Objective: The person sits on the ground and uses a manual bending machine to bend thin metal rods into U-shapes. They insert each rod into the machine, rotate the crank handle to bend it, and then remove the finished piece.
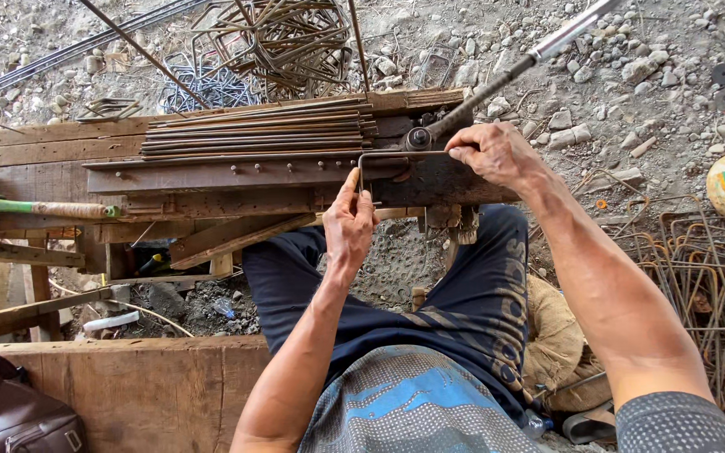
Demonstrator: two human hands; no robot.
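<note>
Both forearms reach toward twelve o'clock — left hand pinching with fingers closed, right hand curled shut — at one o'clock.

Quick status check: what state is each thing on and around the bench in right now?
Left hand: gripping the bent end of the rod.
Right hand: pressing the rod by the pin.
Thin rod: partly bent, lying on the bench.
Bending lever: resting at the pin, unheld.
Straight rods: stacked flat on the bench.
Finished stirrups: piled on the ground.
</note>
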